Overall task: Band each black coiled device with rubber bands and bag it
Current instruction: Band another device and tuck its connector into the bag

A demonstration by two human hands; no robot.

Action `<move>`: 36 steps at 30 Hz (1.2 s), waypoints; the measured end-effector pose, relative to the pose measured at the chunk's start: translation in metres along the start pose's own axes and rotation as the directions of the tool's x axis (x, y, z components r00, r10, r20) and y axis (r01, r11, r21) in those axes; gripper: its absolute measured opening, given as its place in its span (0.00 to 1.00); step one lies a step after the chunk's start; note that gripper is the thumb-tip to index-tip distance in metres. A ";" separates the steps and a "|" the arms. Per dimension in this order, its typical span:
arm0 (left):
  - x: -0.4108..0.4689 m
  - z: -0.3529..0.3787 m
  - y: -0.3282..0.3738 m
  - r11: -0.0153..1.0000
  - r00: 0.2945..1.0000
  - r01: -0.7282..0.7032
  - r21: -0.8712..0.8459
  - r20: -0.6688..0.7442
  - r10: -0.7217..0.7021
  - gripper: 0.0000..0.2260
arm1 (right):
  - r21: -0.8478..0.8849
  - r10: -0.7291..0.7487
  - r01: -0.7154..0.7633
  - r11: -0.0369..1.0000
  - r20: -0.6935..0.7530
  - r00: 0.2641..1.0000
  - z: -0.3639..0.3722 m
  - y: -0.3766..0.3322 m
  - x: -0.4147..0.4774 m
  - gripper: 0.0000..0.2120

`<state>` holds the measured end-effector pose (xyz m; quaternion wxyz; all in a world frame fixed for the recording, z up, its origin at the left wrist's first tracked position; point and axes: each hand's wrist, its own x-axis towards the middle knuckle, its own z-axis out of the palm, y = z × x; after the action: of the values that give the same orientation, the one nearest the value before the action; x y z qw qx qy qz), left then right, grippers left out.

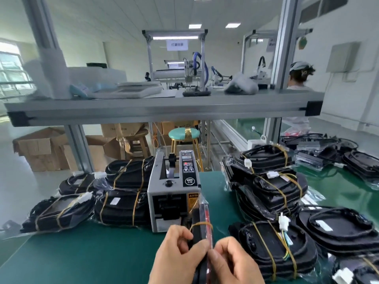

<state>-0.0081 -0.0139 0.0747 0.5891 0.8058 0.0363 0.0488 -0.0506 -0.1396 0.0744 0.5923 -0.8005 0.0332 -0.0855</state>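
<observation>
I hold one black coiled device (197,226) on edge, upright, in front of me at the bottom centre, inside a clear plastic bag (205,208) with a red strip along its edge. A yellow rubber band (202,224) runs around the device. My left hand (178,255) grips its left side with curled fingers. My right hand (233,263) pinches its right edge and the bag. The lower part of the device is hidden behind my hands.
A grey tape dispenser machine (174,193) stands right behind the device. Bagged, banded devices (123,206) are stacked to the left, and banded devices (274,193) are piled to the right on the green mat (92,257). An aluminium shelf (164,108) spans overhead. A person (299,78) works far right.
</observation>
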 end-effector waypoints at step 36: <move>-0.035 -0.006 -0.020 0.965 0.997 -0.075 -0.250 -0.036 0.069 0.30 | -0.404 -0.150 0.126 0.906 -0.028 0.988 -0.003 -0.033 0.037 0.11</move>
<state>-0.0433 -0.0061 0.0558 0.6838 0.7247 0.0084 0.0851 -0.0165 -0.1381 0.1103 0.4069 -0.9024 0.0104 -0.1417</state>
